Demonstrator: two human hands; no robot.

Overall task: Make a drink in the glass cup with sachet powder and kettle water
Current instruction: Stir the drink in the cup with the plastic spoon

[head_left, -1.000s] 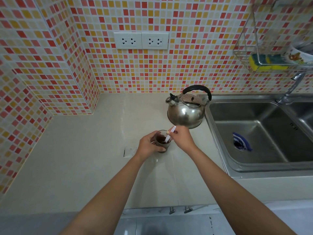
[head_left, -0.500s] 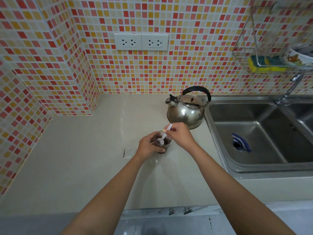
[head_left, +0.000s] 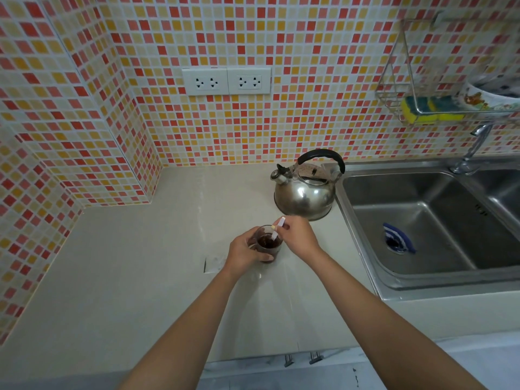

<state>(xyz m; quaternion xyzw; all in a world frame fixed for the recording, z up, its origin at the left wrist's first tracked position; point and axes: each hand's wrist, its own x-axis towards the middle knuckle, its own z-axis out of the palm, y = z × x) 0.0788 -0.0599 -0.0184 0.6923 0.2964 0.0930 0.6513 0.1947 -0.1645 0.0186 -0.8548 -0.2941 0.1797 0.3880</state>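
A small glass cup (head_left: 270, 247) holding dark brown liquid stands on the pale counter (head_left: 140, 263). My left hand (head_left: 244, 253) wraps around its left side. My right hand (head_left: 298, 237) pinches the upper end of a white plastic spoon (head_left: 277, 229), whose lower end dips into the liquid. A steel kettle (head_left: 305, 190) with a black handle sits behind the cup, close to the sink. An empty-looking sachet wrapper (head_left: 213, 263) lies flat on the counter just left of my left wrist.
A steel sink (head_left: 439, 220) with a blue cloth at the drain lies to the right, its tap (head_left: 475, 147) behind. A wire rack (head_left: 422, 105) on the tiled wall holds a yellow sponge. Two wall sockets (head_left: 226, 81) sit above the counter.
The spoon has shifted in the cup between frames, its handle tilting differently as my right hand moves it around in the liquid. My left hand stays on the cup.
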